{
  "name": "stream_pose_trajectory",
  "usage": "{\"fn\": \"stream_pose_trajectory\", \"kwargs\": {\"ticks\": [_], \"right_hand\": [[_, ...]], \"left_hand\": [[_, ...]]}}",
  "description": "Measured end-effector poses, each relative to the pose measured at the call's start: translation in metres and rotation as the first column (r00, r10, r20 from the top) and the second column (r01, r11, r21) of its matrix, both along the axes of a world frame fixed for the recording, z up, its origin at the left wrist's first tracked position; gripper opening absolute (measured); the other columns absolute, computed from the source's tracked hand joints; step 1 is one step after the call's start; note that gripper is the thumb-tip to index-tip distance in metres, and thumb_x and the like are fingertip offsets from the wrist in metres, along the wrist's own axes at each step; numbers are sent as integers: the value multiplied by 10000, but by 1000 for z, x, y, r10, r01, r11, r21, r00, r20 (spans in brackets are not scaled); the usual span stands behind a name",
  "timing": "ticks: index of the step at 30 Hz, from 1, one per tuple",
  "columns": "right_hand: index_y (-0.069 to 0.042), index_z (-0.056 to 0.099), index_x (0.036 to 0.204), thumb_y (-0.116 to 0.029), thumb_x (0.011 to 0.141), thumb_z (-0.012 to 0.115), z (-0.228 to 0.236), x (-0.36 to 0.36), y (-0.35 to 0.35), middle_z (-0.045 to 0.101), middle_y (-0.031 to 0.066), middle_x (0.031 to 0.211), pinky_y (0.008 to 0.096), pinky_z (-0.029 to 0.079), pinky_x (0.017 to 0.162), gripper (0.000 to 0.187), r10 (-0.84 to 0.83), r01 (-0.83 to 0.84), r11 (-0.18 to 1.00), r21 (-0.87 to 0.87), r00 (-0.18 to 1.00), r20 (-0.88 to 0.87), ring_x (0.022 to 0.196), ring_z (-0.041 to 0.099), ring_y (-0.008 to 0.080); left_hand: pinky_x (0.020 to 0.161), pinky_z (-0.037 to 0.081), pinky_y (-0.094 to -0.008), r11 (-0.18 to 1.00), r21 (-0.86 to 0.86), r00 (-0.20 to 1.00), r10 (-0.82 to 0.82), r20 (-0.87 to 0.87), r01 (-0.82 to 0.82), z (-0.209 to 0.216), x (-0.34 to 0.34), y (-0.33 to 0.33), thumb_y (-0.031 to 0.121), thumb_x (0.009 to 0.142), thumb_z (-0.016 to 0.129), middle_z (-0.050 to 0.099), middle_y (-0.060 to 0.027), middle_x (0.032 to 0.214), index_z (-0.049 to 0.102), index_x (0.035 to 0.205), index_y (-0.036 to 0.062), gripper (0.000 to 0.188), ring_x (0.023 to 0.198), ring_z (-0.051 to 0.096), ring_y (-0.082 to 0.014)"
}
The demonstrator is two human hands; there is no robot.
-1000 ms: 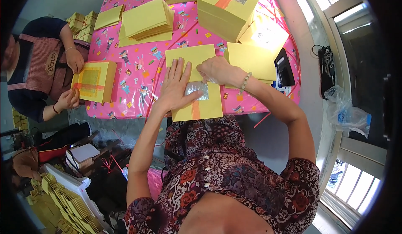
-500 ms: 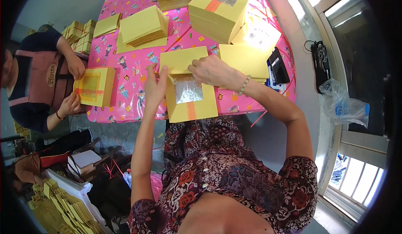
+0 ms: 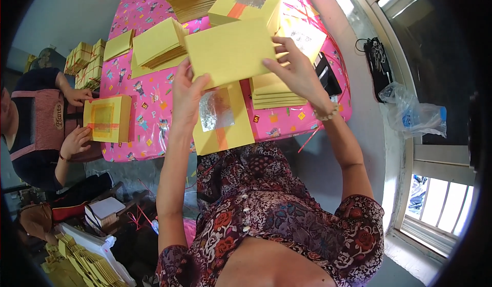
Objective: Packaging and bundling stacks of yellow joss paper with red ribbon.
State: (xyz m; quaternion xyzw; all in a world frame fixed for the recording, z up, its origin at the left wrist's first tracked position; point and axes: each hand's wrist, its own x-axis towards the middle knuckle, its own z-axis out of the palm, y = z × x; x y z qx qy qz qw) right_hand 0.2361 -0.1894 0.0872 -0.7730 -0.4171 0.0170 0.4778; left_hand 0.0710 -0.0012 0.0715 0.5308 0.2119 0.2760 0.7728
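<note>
Between my two hands a piece of folded yellow paper (image 3: 230, 51) is held up, tilted a little. My left hand (image 3: 187, 94) grips its lower left corner, thumb on the near face. At the right edge my right hand (image 3: 300, 71) has its thumb on the front, with the fingers spread along the side. Under it, at the table's near edge, lies a yellow paper sheet (image 3: 238, 133) bearing a silver foil square and an orange stripe; its far part is hidden. A stack of folded yellow paper (image 3: 277, 97) sits just right of that sheet.
The table has a pink patterned cover (image 3: 148, 133). Tall yellow paper stacks (image 3: 189, 0) and a foil-topped block (image 3: 220, 12) stand at the back. A folded pile (image 3: 156, 43) lies left. Another person's hands (image 3: 77, 141) touch a yellow bundle (image 3: 120, 117). A black phone-like object (image 3: 328, 76) lies right.
The folded yellow paper has come up off the foil sheet into both my hands. My right hand has shifted from its near edge to its right side. The view has shifted slightly.
</note>
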Motion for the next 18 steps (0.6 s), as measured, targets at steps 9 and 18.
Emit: {"fn": "stream_pose_trajectory", "kwargs": {"ticks": [9, 18], "right_hand": [[23, 513, 1208, -160, 819, 726, -46, 29, -76, 572, 98, 891, 301, 504, 634, 479, -216, 194, 968, -161, 968, -130, 695, 584, 154], [28, 514, 1178, -165, 811, 719, -86, 30, -89, 533, 77, 853, 304, 479, 650, 463, -256, 196, 929, -315, 953, -163, 691, 531, 156]], "left_hand": [[738, 527, -275, 912, 254, 939, -272, -212, 322, -61, 66, -38, 82, 840, 688, 696, -107, 962, 489, 1233, -28, 454, 848, 664, -144], [750, 546, -326, 820, 413, 869, -190, -456, 396, -90, 69, -52, 136, 793, 725, 704, -132, 934, 550, 1191, -41, 469, 811, 693, -213]]}}
